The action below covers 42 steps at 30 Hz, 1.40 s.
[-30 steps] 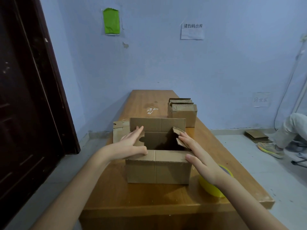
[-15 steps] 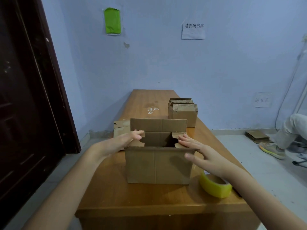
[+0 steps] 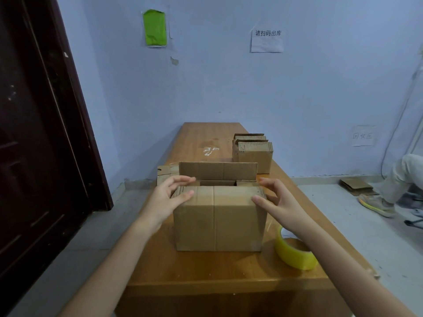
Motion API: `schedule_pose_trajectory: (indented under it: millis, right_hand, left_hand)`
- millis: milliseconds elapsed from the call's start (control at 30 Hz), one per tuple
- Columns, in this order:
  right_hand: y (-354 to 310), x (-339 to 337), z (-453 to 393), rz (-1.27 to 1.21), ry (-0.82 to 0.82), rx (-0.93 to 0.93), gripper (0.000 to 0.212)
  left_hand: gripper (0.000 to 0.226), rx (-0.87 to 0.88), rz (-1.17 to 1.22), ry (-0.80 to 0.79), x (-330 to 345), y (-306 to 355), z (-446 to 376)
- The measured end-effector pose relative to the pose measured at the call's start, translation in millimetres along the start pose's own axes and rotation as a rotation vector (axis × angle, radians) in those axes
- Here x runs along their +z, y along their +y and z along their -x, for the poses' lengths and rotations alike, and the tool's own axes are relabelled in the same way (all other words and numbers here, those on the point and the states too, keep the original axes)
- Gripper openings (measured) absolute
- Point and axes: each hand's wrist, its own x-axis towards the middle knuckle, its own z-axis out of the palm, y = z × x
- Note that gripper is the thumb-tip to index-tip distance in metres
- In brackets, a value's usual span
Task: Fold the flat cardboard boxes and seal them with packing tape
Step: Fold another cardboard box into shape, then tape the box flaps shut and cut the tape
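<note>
A brown cardboard box (image 3: 218, 221) stands upright on the wooden table (image 3: 206, 268). Its near flap is folded down over the top and its far flap (image 3: 217, 171) still stands up. My left hand (image 3: 168, 199) touches the box's top left corner with thumb on the near flap and fingers reaching over the opening. My right hand (image 3: 275, 199) mirrors it at the top right corner, fingers relaxed. A yellow roll of packing tape (image 3: 295, 253) lies on the table to the right of the box, partly behind my right forearm.
A stack of flat cardboard boxes (image 3: 253, 154) stands further back on the right. Another cardboard piece (image 3: 166, 173) lies behind the box on the left. A dark door (image 3: 41, 133) is on the left. A seated person's leg and shoe (image 3: 380, 203) are on the floor to the right.
The near flap has swung from hanging outward, up, then down over the box top. Both hands rose from the side flaps to the top corners.
</note>
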Motion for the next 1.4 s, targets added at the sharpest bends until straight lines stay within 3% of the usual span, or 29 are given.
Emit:
schedule_pose_trajectory:
  millis: [167,267,400,467,567,633,733,867,1000,1267,1400]
  right_hand:
    - [-2.7,-2.9,-10.7,-0.016,-0.035,-0.006,0.079]
    - [-1.9,-1.5,-14.8,-0.017,-0.057,-0.047,0.086]
    - [-4.1,-0.7,-16.2,0.001,-0.068,-0.072,0.082]
    - [-3.5,-0.9,-14.2,0.061,-0.062,-0.077,0.073]
    - [4.9,4.2,-5.7,0.135,-0.083,-0.045,0.042]
    - [12.4,9.8,-0.8,0.13,-0.052,-0.058,0.031]
    - [16.3,12.6,1.2,0.196,-0.005,-0.094,0.033]
    - [9.3,6.7,-1.6,0.322,-0.057,-0.049,0.036]
    - [-1.0,-9.4,0.6,0.462,-0.181,-0.019,0.053]
    - [22.4,-51.5,41.2,0.642,-0.126,0.206,0.101]
    - [39.8,-63.1,67.4,0.683,-0.182,0.259,0.124]
  left_hand:
    - [0.034,0.016,0.125,0.319,23.8,-8.9,8.0]
    - [0.059,0.067,-0.007,0.316,24.8,-4.0,8.7]
    - [0.072,0.135,-0.183,0.156,23.3,-0.4,7.7]
    - [0.063,0.241,-0.469,0.127,21.9,-5.4,6.1]
    - [0.055,0.404,-0.89,0.119,14.0,-17.4,1.1]
    - [0.063,0.427,-0.962,0.111,11.8,-18.8,1.3]
    - [0.069,0.422,-0.982,0.079,10.7,-15.8,3.0]
    - [0.076,0.396,-1.032,0.026,9.3,-13.5,2.9]
    - [0.077,0.373,-1.039,0.017,9.6,-13.3,2.4]
    - [0.055,0.326,-0.957,0.016,11.6,-12.7,5.5]
    - [0.061,0.329,-0.956,0.019,11.9,-14.7,5.4]
